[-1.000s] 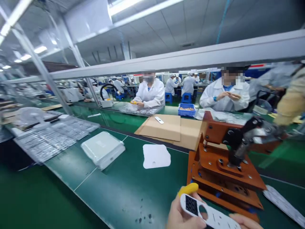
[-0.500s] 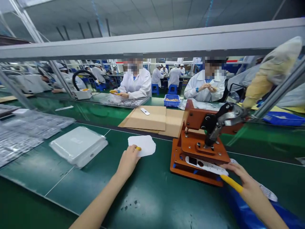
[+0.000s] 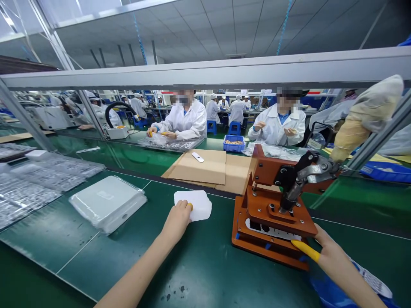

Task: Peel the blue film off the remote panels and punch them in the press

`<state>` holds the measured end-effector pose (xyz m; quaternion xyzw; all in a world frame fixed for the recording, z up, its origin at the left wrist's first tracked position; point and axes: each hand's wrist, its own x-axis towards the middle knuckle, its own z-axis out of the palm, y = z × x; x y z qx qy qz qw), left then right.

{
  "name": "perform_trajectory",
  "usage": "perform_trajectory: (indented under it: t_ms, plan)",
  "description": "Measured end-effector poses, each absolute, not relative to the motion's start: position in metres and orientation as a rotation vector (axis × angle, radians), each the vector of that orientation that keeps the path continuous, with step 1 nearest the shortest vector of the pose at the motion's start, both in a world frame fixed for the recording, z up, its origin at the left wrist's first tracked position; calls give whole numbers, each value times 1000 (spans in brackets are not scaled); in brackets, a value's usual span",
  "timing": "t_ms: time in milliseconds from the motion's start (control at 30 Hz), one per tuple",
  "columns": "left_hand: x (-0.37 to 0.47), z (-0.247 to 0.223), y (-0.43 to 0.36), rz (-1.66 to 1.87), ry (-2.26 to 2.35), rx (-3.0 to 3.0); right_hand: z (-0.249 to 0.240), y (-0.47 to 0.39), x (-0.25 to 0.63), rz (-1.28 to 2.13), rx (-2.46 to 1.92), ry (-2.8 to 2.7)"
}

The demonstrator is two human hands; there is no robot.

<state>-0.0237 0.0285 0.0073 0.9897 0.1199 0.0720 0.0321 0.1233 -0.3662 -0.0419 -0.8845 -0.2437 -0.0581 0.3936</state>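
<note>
Your left hand (image 3: 177, 219) rests on the white sheet (image 3: 201, 203) on the green table (image 3: 192, 269), fingers bent together over its near edge – whether they pinch it, you cannot tell from here. Your right hand (image 3: 326, 250) is at the orange press (image 3: 282, 213), its yellow-covered thumb at the right end of the white panel (image 3: 275, 232); the other fingers are partly hidden behind the upper plate, so their grip on the panel cannot be told. The panel lies in the press, between its upper and lower plates. A plastic-wrapped pack (image 3: 107, 201) sits left of the sheet – and cardboard (image 3: 213, 171) lies beyond, bearing another white panel (image 3: 198, 157).
</note>
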Motion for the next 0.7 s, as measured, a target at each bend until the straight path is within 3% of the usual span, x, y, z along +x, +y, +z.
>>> perform_trajectory:
  t_ms: [233, 400, 533, 700]
  plan:
    - [-31, 12, 30, 242, 273, 2999, -47, -361, 122, -138, -2214, -590]
    - [-57, 24, 18, 496, 337, 2299, -44, -364, 107, -253, -2156, -575]
    - [-69, 40, -13, 100, 504, 1934, -39, -365, 62, -417, -2111, -390]
    - [-42, 50, -77, -415, 233, 1881, -20, -346, 11, -1, -1987, -702]
